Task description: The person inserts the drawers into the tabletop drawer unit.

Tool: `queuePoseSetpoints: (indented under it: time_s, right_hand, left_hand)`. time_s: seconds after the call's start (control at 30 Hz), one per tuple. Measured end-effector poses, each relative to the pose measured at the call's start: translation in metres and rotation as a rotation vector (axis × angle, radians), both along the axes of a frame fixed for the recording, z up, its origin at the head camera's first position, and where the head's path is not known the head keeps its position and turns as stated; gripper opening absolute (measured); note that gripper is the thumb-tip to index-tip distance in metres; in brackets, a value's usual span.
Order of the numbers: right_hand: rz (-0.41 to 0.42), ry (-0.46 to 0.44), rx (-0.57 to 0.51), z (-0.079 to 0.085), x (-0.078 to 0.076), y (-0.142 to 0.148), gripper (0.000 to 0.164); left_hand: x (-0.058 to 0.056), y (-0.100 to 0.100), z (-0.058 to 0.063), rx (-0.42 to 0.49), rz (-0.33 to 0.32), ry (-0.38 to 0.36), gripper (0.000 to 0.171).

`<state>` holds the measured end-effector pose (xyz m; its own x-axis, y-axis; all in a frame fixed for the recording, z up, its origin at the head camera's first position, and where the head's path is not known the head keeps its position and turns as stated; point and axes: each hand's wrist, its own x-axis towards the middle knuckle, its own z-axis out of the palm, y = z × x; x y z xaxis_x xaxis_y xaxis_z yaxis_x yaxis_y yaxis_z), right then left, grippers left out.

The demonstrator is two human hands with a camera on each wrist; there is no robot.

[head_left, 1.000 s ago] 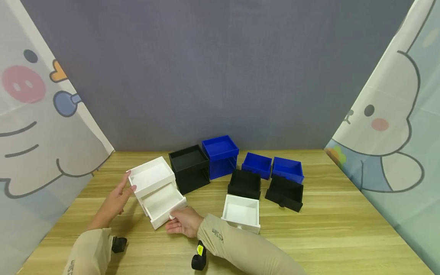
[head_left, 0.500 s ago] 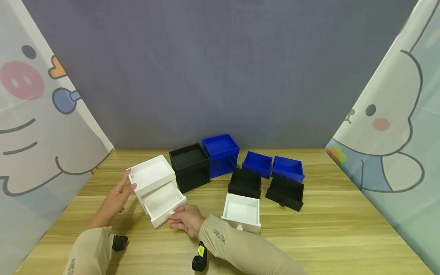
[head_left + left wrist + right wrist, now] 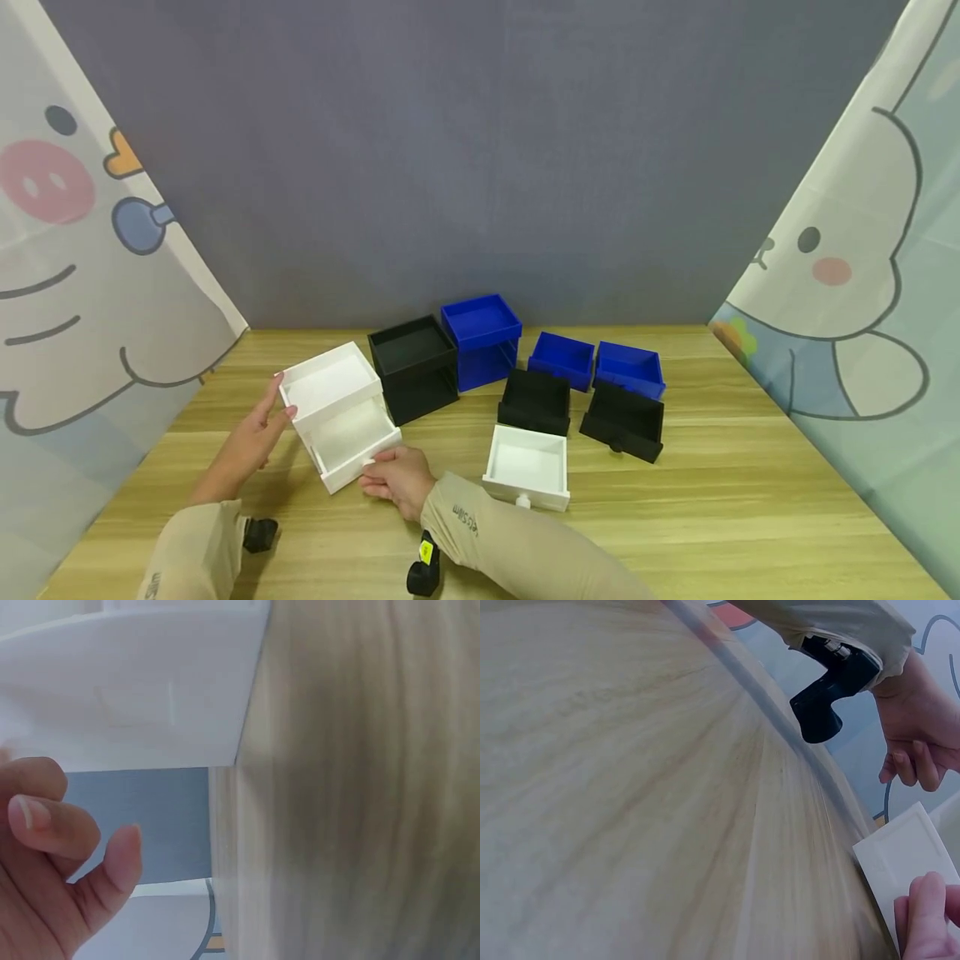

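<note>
We have the fitted white drawer partly out of the white cabinet, which stands at a slant on the wooden surface; our right hand pinches the small knob on the drawer's front, its fingers closed together there; our left hand is at the white cabinet's left side, thumb and index finger spread and fairly straight against the upper edge, with nothing clasped that we can see.

From here, we judge that the fitted drawer could skew and jam in the white cabinet if the knob were pushed or pulled off-centre; the white cabinet could swing or slide if the left hand braced it too lightly, perhaps bumping the black cabinet just beside its right side; fingers could slip from so small a knob.

We count three cabinets: the white, the black, and one blue cabinet, farther right of the white one; we count six drawers: one inside the white cabinet and five loose to its right, being one loose white drawer, two black drawers and two blue drawers.
</note>
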<state>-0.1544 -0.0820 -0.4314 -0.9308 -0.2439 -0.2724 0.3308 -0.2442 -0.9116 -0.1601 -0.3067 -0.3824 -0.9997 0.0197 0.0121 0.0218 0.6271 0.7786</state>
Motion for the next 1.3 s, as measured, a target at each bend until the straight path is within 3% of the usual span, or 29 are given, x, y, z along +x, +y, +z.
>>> queuePoseSetpoints:
  time_s: [0.2, 0.53, 0.83, 1.3]
  right_hand:
    - [-0.020, 0.000, -0.004, -0.001, 0.001, -0.003, 0.010]
    - [-0.078, 0.018, 0.002, 0.001, -0.005, -0.011, 0.009]
    - [-0.131, 0.020, -0.017, -0.001, -0.008, -0.016, 0.009]
    - [-0.153, 0.025, -0.001, 0.001, -0.010, -0.021, 0.008]
  left_hand:
    - [0.002, -0.003, 0.002, -0.176, 0.010, 0.024, 0.072]
    - [-0.003, -0.005, 0.009, -0.313, 0.046, 0.035, 0.075]
    - [-0.003, -0.001, 0.010, -0.218, 0.069, -0.037, 0.077]
    - [-0.004, 0.001, 0.008, -0.183, 0.087, -0.030, 0.078]
